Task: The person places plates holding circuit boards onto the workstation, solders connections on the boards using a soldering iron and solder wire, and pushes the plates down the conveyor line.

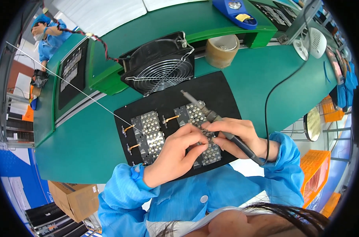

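Note:
My right hand (242, 136) holds a soldering iron (235, 140). Its bare tip points up and to the left, away from the work. The thumb and fingers of that hand also reach down to the right-hand circuit board (210, 155). Close beside them, my left hand (181, 148) is closed in a pinch over the same board; what lies between its fingertips is too small to make out. A second circuit board (150, 123), with rows of round metallic parts, lies to the left. Small pieces on orange flat cables (133, 146) stick out from the boards' left sides. My hands hide part of the right board.
Both boards lie on a black mat (223, 93) on the green bench (77, 148). Behind stand a black fan (159, 67) and a tape roll (222, 51). A blue iron stand (236, 15) sits on the shelf. The iron's cable (267, 106) loops at right. A co-worker (53, 35) sits far left.

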Action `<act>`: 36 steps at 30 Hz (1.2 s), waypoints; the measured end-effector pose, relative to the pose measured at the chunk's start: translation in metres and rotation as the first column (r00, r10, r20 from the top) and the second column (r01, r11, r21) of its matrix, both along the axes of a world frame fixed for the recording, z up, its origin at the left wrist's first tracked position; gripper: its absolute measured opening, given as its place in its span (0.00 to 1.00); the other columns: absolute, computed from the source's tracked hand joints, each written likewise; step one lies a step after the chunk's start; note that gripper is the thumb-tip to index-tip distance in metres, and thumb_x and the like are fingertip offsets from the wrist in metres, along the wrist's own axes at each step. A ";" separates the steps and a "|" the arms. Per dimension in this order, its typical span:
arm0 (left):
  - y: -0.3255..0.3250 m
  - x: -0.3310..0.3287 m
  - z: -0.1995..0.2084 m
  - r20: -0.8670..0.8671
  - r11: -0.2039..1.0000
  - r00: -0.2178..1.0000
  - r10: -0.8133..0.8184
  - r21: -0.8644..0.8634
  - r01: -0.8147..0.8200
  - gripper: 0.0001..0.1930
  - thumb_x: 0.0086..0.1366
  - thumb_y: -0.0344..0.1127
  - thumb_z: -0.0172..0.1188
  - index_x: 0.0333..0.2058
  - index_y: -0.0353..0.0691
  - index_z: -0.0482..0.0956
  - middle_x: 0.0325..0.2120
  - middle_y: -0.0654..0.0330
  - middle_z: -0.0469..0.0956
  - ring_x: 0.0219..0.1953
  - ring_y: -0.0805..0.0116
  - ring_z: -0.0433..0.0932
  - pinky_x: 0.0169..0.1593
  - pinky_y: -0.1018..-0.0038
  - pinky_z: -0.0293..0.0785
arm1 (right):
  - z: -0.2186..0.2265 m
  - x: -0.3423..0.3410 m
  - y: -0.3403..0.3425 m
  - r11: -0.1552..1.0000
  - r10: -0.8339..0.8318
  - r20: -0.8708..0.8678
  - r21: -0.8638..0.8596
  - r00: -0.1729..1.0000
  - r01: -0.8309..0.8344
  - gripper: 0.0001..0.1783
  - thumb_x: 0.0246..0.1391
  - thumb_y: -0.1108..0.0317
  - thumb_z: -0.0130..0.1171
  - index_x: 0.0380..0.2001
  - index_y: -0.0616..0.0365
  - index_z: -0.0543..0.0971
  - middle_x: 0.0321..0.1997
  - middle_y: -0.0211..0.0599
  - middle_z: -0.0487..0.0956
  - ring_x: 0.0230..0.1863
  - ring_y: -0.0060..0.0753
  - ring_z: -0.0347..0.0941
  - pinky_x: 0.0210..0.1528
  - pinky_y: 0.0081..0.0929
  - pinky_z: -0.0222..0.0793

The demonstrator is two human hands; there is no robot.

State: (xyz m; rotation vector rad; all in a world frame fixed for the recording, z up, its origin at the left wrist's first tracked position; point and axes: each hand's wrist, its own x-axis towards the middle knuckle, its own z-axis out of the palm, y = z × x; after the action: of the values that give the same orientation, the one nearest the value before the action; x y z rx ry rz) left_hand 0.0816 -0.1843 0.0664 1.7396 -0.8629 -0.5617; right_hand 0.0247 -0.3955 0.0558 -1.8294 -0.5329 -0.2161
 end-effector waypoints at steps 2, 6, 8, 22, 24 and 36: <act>0.008 0.001 0.001 0.112 0.998 0.994 -0.005 0.068 -0.003 0.06 0.59 0.25 0.61 0.36 0.38 0.80 0.33 0.57 0.71 0.32 0.62 0.75 0.37 0.69 0.69 | -0.010 0.005 -0.002 1.000 0.009 0.018 -0.017 1.000 -0.009 0.23 0.48 0.83 0.60 0.51 0.63 0.75 0.45 0.47 0.80 0.32 0.39 0.79 0.34 0.28 0.74; 0.027 0.006 0.000 0.345 0.975 0.938 0.024 0.199 -0.098 0.08 0.57 0.28 0.64 0.37 0.43 0.82 0.30 0.61 0.72 0.27 0.63 0.71 0.35 0.68 0.65 | -0.011 0.012 -0.002 0.999 0.036 -0.116 0.013 0.993 -0.034 0.21 0.50 0.82 0.60 0.50 0.62 0.76 0.39 0.43 0.81 0.26 0.27 0.79 0.27 0.22 0.73; 0.034 0.008 -0.001 0.417 0.969 0.905 0.079 0.180 -0.168 0.07 0.55 0.26 0.65 0.33 0.42 0.83 0.26 0.61 0.72 0.27 0.62 0.70 0.34 0.68 0.64 | -0.009 0.013 -0.002 0.997 0.056 -0.263 0.064 0.963 -0.041 0.19 0.52 0.81 0.60 0.50 0.62 0.77 0.31 0.39 0.81 0.23 0.25 0.78 0.25 0.22 0.74; 0.052 0.022 -0.004 0.488 0.877 0.796 0.358 0.115 -0.466 0.07 0.50 0.16 0.63 0.29 0.30 0.78 0.34 0.57 0.68 0.31 0.66 0.72 0.33 0.75 0.69 | -0.011 0.041 -0.021 0.986 -0.085 0.037 -0.141 0.996 0.090 0.20 0.49 0.61 0.69 0.41 0.65 0.81 0.30 0.43 0.83 0.27 0.37 0.81 0.30 0.27 0.76; 0.052 0.021 -0.004 0.493 0.876 0.791 0.362 0.111 -0.470 0.07 0.50 0.15 0.63 0.29 0.30 0.78 0.34 0.57 0.68 0.32 0.66 0.72 0.33 0.75 0.69 | -0.010 0.041 -0.019 0.986 -0.077 0.003 -0.148 0.997 0.076 0.18 0.50 0.64 0.68 0.40 0.65 0.81 0.30 0.44 0.83 0.27 0.37 0.81 0.29 0.27 0.76; 0.053 0.021 -0.003 0.506 0.880 0.788 0.351 0.109 -0.462 0.08 0.50 0.16 0.63 0.29 0.31 0.79 0.34 0.56 0.69 0.31 0.65 0.72 0.34 0.74 0.70 | -0.015 0.042 -0.014 0.971 -0.061 0.020 -0.232 0.998 0.064 0.16 0.49 0.68 0.68 0.40 0.65 0.81 0.29 0.43 0.82 0.27 0.37 0.81 0.29 0.26 0.75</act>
State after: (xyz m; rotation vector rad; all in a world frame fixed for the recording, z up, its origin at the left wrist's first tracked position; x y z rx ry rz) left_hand 0.1028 -0.1317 0.0632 2.2501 -0.7246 0.0769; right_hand 0.0669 -0.4099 0.0408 -2.0765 -0.5280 -0.2153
